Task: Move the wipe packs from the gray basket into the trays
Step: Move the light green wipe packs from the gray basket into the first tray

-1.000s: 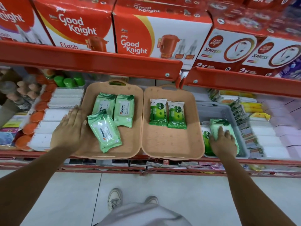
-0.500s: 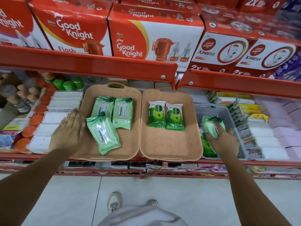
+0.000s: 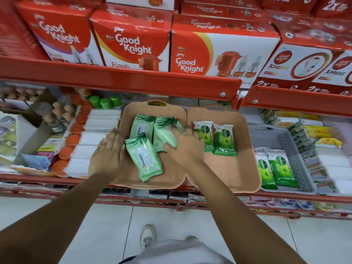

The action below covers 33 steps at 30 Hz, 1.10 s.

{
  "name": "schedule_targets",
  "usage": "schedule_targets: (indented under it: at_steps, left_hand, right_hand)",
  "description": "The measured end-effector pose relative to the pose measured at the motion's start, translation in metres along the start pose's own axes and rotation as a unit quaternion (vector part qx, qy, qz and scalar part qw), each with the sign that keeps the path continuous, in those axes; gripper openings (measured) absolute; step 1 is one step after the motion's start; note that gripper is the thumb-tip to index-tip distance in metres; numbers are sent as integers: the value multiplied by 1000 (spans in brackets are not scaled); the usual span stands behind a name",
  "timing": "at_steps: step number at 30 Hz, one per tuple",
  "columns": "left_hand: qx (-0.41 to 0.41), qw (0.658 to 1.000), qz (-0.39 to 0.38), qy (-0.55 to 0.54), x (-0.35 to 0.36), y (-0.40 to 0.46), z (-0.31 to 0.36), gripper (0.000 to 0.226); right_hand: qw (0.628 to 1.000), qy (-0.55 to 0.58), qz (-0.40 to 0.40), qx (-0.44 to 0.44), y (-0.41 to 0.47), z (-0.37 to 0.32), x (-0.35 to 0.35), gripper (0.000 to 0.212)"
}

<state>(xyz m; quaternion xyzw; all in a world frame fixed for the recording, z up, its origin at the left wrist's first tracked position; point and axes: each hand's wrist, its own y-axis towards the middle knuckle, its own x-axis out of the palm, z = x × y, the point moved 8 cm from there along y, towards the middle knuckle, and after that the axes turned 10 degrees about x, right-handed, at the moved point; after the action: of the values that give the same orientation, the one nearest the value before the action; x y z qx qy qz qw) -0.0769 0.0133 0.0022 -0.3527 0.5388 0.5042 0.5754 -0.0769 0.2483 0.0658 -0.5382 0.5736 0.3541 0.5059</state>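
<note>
Two tan trays stand side by side on the shelf. The left tray (image 3: 171, 180) holds pale green Himalaya wipe packs (image 3: 144, 157). My right hand (image 3: 186, 147) is over this tray, shut on another pale green wipe pack (image 3: 167, 134). My left hand (image 3: 108, 155) rests flat on the left tray's left rim, fingers spread. The right tray (image 3: 234, 172) holds two dark green Dettol packs (image 3: 224, 140). The gray basket (image 3: 297, 149) at the right holds two more Dettol packs (image 3: 276, 170).
White boxes (image 3: 91, 141) and orange caps (image 3: 74, 138) crowd the shelf left of the trays. Stacked small packets (image 3: 304, 136) fill the shelf right of the basket. A red shelf edge (image 3: 133, 80) with Good Knight boxes hangs just above. My shoe (image 3: 148, 237) stands on the tiled floor.
My right hand lifted a pale green pack out of the gray basket and carried it left across the right tray to over the left tray. The left hand stayed put.
</note>
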Motion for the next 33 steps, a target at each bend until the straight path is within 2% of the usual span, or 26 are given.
schedule_targets:
  at_steps: [6,9,15,19,24,29,31,33]
  left_hand:
    - [-4,1000,-11,9,1,0,-3,58]
    - [-2,1000,-17,17,3,0,-4,57]
    - [0,1000,-13,26,2,-1,-5,57]
    - [1,1000,-2,17,2,-1,-5,54]
    - [5,1000,7,12,-1,-1,-4,57]
    - [2,1000,9,12,-2,-1,-3,58]
    - [1,1000,7,13,-2,-1,-2,59]
    - [2,1000,6,15,-2,-2,-2,59]
  right_hand:
    - [998,-61,-5,-2,19,-38,35,53]
    - [997,-73,-27,-13,12,-40,62,57]
    - [998,-30,-31,-40,4,-33,71,59]
    - [997,49,30,-56,-15,-13,38,54]
    - [984,90,153,34,-28,76,-6,49]
    - [958,110,201,170,-23,198,-30,47]
    - [955,93,183,213,-18,240,-29,45]
    - [957,58,109,262,-9,274,-16,45]
